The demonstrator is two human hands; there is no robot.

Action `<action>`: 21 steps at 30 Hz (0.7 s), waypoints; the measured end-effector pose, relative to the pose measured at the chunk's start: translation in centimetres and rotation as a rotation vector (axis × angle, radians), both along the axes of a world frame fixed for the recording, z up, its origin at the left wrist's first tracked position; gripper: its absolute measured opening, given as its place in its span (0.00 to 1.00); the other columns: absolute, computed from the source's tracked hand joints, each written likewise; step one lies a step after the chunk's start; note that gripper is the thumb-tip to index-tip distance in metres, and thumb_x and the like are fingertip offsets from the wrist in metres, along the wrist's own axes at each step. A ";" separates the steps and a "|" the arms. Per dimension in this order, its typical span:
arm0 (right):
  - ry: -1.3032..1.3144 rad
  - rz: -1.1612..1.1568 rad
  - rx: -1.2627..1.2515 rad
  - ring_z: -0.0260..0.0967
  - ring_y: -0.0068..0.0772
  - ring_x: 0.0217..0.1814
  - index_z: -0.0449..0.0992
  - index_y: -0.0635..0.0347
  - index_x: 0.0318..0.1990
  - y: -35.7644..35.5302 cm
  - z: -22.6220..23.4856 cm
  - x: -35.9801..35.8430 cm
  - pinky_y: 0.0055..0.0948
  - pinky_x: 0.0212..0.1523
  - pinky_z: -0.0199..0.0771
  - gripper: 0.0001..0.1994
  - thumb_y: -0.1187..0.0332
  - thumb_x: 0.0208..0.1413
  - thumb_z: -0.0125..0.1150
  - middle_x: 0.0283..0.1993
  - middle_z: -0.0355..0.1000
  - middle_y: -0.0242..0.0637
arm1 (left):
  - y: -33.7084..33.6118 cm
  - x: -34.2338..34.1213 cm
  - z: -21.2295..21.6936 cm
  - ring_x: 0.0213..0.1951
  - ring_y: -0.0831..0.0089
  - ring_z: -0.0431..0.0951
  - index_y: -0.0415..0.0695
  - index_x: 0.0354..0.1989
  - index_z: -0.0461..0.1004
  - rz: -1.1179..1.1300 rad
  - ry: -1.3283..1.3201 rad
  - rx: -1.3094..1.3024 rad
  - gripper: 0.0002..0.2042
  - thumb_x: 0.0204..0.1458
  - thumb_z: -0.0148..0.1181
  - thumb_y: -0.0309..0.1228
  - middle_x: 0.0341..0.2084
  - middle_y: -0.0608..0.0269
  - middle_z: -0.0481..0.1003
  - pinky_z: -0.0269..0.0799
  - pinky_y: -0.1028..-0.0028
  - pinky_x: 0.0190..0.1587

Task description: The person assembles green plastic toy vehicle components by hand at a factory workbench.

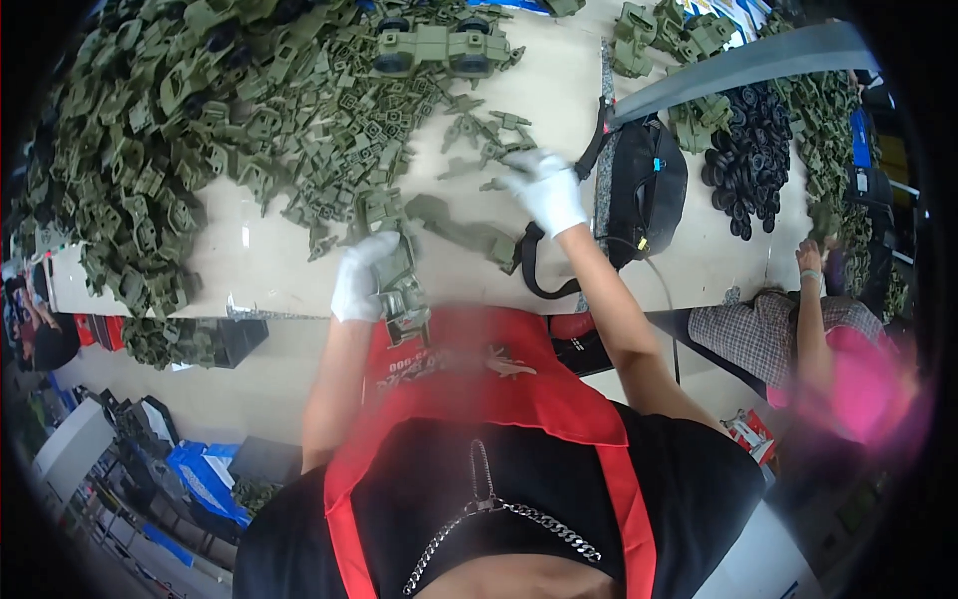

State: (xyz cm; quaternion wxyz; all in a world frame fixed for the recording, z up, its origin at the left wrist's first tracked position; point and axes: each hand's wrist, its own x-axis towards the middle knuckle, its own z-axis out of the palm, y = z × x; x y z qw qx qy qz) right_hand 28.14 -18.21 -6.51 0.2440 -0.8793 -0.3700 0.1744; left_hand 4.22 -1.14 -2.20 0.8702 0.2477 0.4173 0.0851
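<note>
Head view: my gloved left hand (361, 278) is closed around a green plastic vehicle body (401, 283), which sits at the near edge of the table (274, 285) and partly overhangs my red apron (479, 364). My gloved right hand (547, 192) reaches out with fingers spread beside some loose small green parts (487, 132); I cannot tell whether it grips one. I judge this to be the picking step, the body held steady while I choose a piece; the next move seems to call for a careful fingertip pinch. A longer green piece (464, 235) lies between my hands. A great heap of green parts (230, 110) covers the left of the pale surface; a black bag (649, 190) and piled black wheels (748, 155) are to the right, near a co-worker in pink headwear (860, 389).
</note>
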 end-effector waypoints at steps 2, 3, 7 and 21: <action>-0.212 0.162 -0.110 0.70 0.47 0.51 0.78 0.51 0.47 -0.6 -4.0 -2.4 0.42 0.51 0.72 0.18 0.59 0.48 0.62 0.48 0.72 0.47 | -1.5 0.3 2.0 0.45 0.61 0.77 0.38 0.52 0.70 -0.002 -0.090 -0.009 0.21 0.46 0.54 0.24 0.46 0.54 0.76 0.74 0.63 0.49; -0.106 0.094 -0.099 0.71 0.49 0.50 0.78 0.51 0.48 -0.2 -4.1 -2.1 0.41 0.51 0.72 0.19 0.58 0.48 0.64 0.48 0.72 0.47 | -1.8 0.2 2.1 0.44 0.62 0.77 0.38 0.53 0.69 -0.011 -0.084 0.011 0.22 0.46 0.54 0.24 0.47 0.53 0.75 0.74 0.64 0.48; 0.053 -0.004 -0.063 0.72 0.47 0.46 0.75 0.54 0.52 0.9 -1.5 -2.0 0.36 0.47 0.73 0.20 0.62 0.51 0.63 0.44 0.74 0.43 | -2.5 -1.1 3.8 0.40 0.66 0.77 0.37 0.55 0.69 -0.011 -0.107 0.162 0.22 0.48 0.53 0.26 0.48 0.54 0.75 0.75 0.67 0.43; 0.179 0.146 0.348 0.71 0.27 0.25 0.74 0.61 0.40 4.2 14.1 -12.0 0.25 0.26 0.70 0.10 0.69 0.52 0.63 0.27 0.72 0.34 | -7.1 -2.0 6.9 0.39 0.77 0.74 0.44 0.54 0.63 0.251 -0.100 0.765 0.23 0.49 0.57 0.17 0.41 0.65 0.72 0.73 0.76 0.42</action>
